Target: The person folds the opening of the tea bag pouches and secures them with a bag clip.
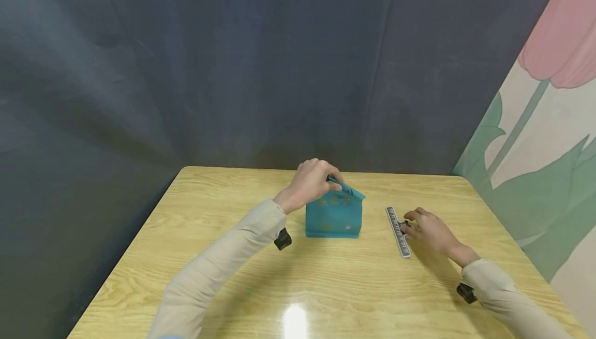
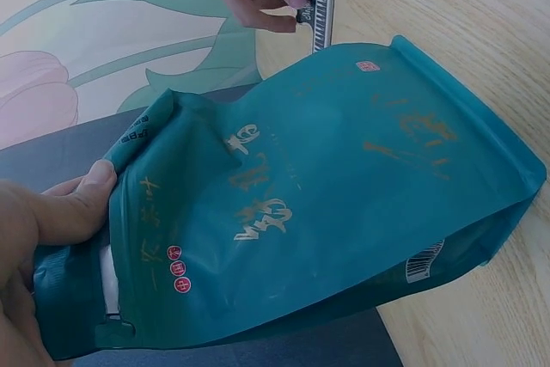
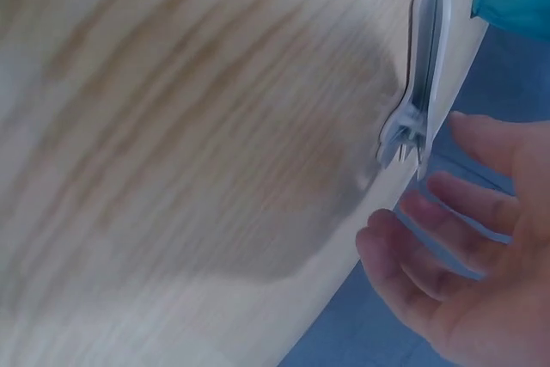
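A teal pouch [image 1: 333, 217] with gold characters stands on the table, its top folded over. My left hand [image 1: 313, 181] grips that folded top; in the left wrist view the thumb [image 2: 96, 186] presses on the fold. To the pouch's right lies a long bag clip [image 1: 398, 232] with a black-and-white patterned face and a small dark tab at its side. My right hand [image 1: 430, 233] is at this tab, fingers spread and loosely bent. In the right wrist view the clip [image 3: 425, 66] shows its pale edge, and the fingers [image 3: 468, 204] are not closed round it.
The wooden table [image 1: 233, 287] runs back to a dark curtain [image 1: 261, 70]. On the right is a wall [image 1: 512, 173] painted with a pink tulip and green leaves. Each wrist wears a small black device.
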